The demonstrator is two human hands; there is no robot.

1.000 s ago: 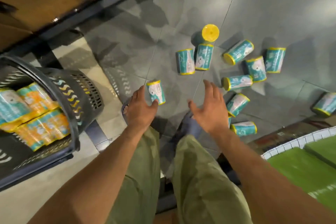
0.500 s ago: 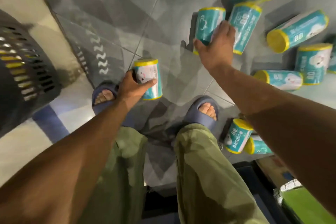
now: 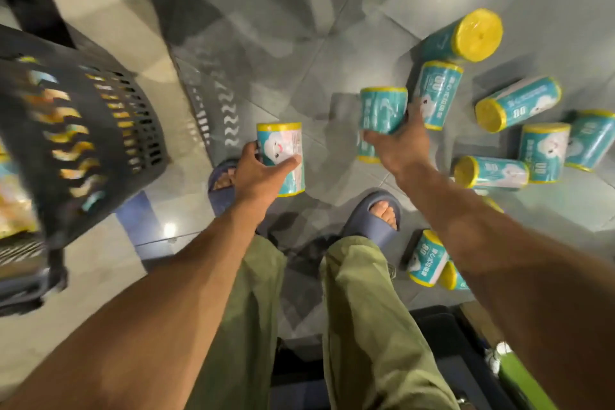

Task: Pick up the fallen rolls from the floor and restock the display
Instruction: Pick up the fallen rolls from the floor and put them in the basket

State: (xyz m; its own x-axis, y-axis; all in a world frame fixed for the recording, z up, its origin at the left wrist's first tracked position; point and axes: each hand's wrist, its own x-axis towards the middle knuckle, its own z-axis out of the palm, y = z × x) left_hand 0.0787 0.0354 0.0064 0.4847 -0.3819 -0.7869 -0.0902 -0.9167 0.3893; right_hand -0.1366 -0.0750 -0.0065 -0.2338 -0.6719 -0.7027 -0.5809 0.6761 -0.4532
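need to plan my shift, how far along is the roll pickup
Early. The basket already holds some stock, though blurred. In hand: the left hand grips one roll, the right hand a second roll. Left: at least seven fallen rolls lie on the floor.

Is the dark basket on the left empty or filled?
Not empty: yellow and teal packaging shows through the slots of the basket, and more inside at the left edge. Cannot tell how full.
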